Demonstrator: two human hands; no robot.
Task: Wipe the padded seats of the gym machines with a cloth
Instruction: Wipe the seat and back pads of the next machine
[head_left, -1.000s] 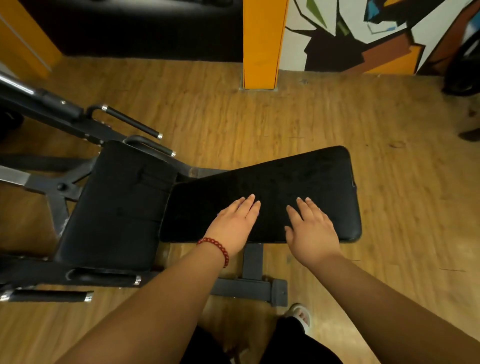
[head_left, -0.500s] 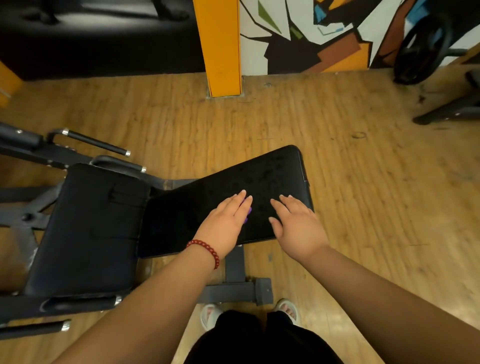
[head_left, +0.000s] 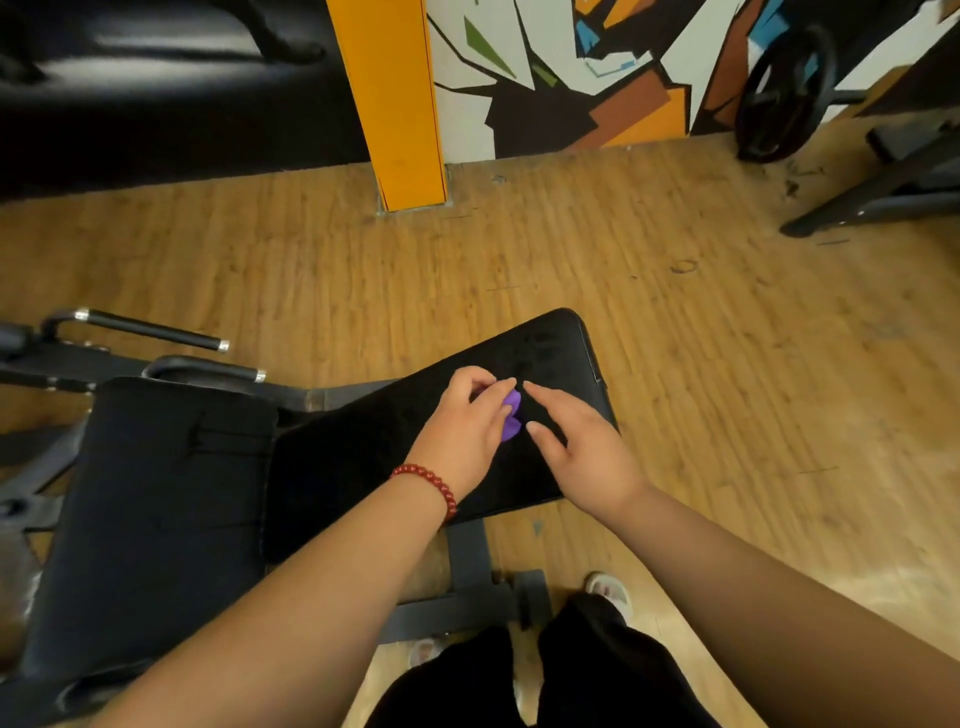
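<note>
A black padded bench seat (head_left: 374, 457) lies flat in the middle, joined on the left to a second black pad (head_left: 156, 499) of the same machine. My left hand (head_left: 462, 426), with a red bead bracelet at the wrist, curls its fingers around a small purple cloth (head_left: 511, 418) on the seat. Just right of the cloth hovers my right hand (head_left: 582, 452), fingers apart, its fingertips close to the cloth and nothing held in it.
Two black handles with chrome ends (head_left: 156, 332) stick out at the left. An orange post (head_left: 400, 104) stands on the wooden floor behind the bench. A weight plate (head_left: 784, 93) and a machine foot (head_left: 872, 202) sit at the far right. My feet are beside the bench's base (head_left: 467, 603).
Both hands lay flat on the seat before. My left hand has now curled up and lifted the purple cloth into view, and my right hand has shifted toward it. The view tilted up.
</note>
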